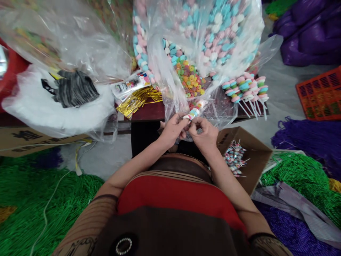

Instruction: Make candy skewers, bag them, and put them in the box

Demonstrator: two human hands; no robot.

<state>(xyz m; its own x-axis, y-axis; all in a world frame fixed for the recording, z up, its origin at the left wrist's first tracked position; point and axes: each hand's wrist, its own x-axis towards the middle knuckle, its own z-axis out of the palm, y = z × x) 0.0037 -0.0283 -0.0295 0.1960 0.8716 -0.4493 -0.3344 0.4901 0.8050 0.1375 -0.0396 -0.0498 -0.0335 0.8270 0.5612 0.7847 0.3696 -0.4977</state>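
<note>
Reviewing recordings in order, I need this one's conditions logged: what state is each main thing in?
Candy stick: held, tilted
Left grip: pinched at its near end
Right grip: pinched there too
Candy skewers: piled, white sticks exposed
Gold ties: loose, heaped
Ring candies: loose, heaped
Cardboard box: open, more candy sticks inside
Gray cloth: bunched up

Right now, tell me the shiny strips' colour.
The shiny strips are gold, as the head view shows.
</note>
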